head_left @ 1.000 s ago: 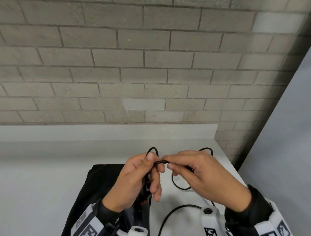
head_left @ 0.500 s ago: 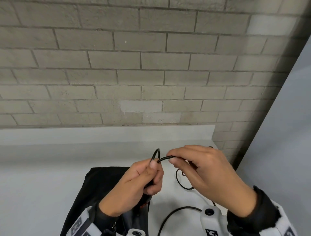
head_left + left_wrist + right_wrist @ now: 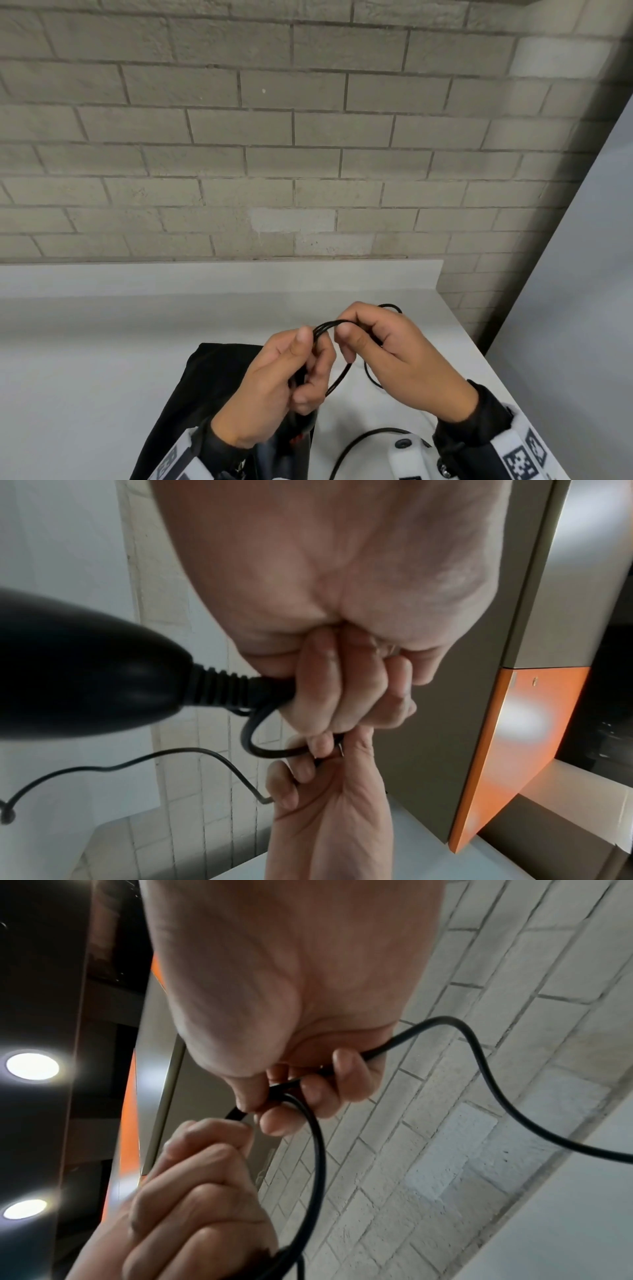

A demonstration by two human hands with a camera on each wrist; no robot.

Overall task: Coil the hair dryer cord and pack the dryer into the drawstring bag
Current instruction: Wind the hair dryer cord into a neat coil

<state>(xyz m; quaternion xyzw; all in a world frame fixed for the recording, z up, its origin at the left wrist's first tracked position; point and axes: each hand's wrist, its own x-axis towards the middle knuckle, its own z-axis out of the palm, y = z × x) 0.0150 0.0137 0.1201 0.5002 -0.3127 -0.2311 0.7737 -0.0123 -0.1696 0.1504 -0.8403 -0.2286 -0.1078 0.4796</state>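
Observation:
Both hands are raised over the white counter with the black cord point(image 3: 329, 324) arched between them. My left hand point(image 3: 291, 370) grips the gathered loops of cord, thumb on top, close to the ribbed strain relief of the black hair dryer point(image 3: 78, 674). My right hand point(image 3: 383, 346) pinches the cord point(image 3: 445, 1026) between thumb and fingers, with a loop point(image 3: 315, 1164) hanging below it. The rest of the cord point(image 3: 356, 445) trails loose on the counter. The black drawstring bag point(image 3: 219, 387) lies flat on the counter under my left forearm. In the head view my left hand hides the dryer.
The white counter point(image 3: 102, 377) ends against a grey brick wall point(image 3: 308, 154) behind and has an edge on the right near a grey panel point(image 3: 565, 308). An orange-fronted cabinet point(image 3: 520, 737) stands off to one side.
The hands have come closer together. More strands of cord are now gathered under my left thumb, and a fresh loop hangs between the hands.

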